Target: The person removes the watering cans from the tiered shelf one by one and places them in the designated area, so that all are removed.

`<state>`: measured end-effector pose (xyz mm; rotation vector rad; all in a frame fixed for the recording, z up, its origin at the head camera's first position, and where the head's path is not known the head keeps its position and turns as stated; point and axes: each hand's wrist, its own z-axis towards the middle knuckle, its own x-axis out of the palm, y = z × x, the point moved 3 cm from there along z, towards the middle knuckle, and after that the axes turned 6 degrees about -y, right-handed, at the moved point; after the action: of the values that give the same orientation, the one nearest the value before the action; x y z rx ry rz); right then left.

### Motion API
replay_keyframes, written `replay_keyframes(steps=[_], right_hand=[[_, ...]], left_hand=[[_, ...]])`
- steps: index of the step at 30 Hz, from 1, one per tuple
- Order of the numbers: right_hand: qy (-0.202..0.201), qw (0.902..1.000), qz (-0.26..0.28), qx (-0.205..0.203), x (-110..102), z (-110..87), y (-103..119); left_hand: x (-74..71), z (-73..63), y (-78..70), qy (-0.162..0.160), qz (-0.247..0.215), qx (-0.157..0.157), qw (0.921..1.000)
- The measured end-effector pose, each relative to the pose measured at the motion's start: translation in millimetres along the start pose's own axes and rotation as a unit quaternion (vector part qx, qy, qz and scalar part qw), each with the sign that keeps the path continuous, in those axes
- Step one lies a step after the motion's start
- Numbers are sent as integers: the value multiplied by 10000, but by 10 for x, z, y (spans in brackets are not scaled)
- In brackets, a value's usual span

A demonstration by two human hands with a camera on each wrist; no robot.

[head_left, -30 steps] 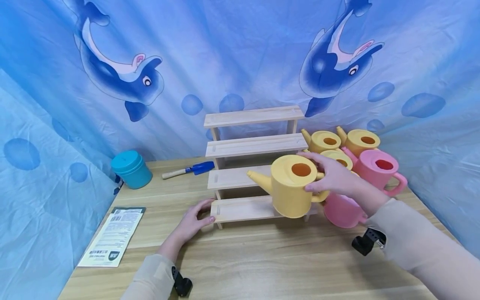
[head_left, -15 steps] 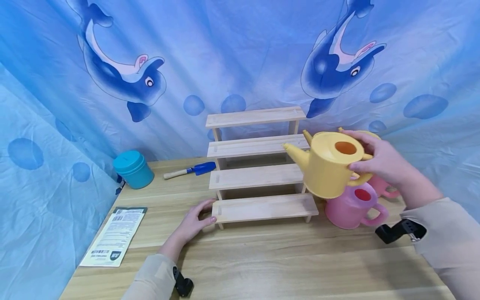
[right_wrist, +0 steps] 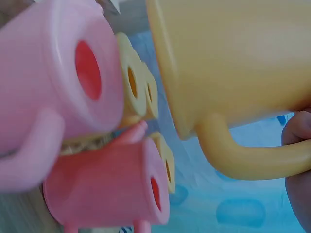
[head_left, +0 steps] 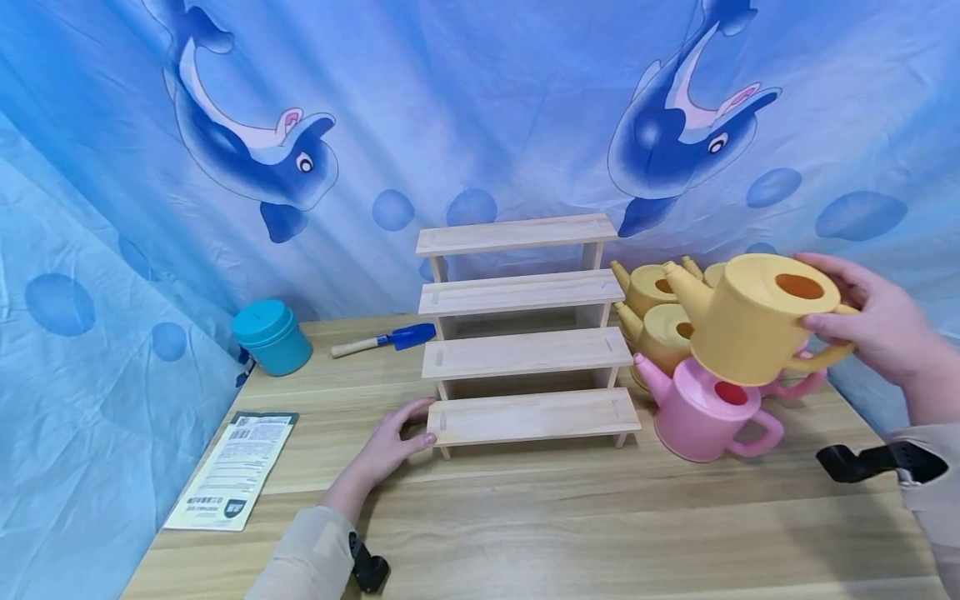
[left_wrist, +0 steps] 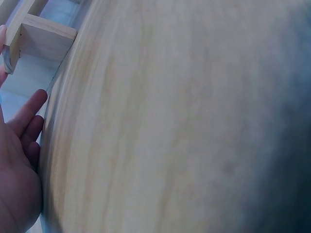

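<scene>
In the head view my right hand (head_left: 885, 325) grips the handle of a yellow watering can (head_left: 742, 329), raised above the other cans at the right. The right wrist view shows the curved handle of this yellow watering can (right_wrist: 238, 155) between thumb and fingers. My left hand (head_left: 386, 446) pinches the left end of the lowest board of a wooden step shelf (head_left: 525, 354), whose boards are bare. In the left wrist view the left hand (left_wrist: 19, 160) has its outer fingers loosely bent, and its pinching tips are mostly cut off.
A pink watering can (head_left: 701, 421) stands right of the shelf. Another pink one (right_wrist: 107, 187) and several yellow watering cans (head_left: 660, 337) are behind it. At the left are a teal lidded pot (head_left: 272, 337), a blue trowel (head_left: 408, 336) and a printed packet (head_left: 232, 471). A dolphin curtain (head_left: 495, 108) backs the table.
My right hand has carried the yellow watering can rightward from in front of the shelf to above the pink cans. The left hand has stayed at the shelf's end.
</scene>
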<state>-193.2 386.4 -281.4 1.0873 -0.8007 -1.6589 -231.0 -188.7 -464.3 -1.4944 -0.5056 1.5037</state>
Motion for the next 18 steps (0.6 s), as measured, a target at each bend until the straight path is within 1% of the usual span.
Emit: replay_keyframes(steps=[3,4,6,9,11,12,15,18], right_hand=[[-76,9999,-103,-65,-105,-37,-49],[-127,9995,-268,-75,-133,-51,-63],[-170,9997,-153,-43,-185,-80,-93],[-242,9994,237,84,-255,-121,-140],[-254,9971,674,226,-306,-145,-173],[-259,9966,733,257,-330,-155,-189],[-148,9932,1128,258,-400,-174,-239],[75,9879,1552,-11,-472,-189,-286]], left_hand=[[3,-1,-26,-12,16,75,10000],[0,-4,-46,-16,-4,86,10000],[-16,-20,-144,-1,-20,164,9999],[-44,-44,-293,41,-53,194,9998],[-63,-59,-380,77,-22,180,9998],[-65,-61,-391,82,1,133,9999],[-75,-67,-410,91,9,7,10000],[-79,-70,-402,112,10,-80,9999]])
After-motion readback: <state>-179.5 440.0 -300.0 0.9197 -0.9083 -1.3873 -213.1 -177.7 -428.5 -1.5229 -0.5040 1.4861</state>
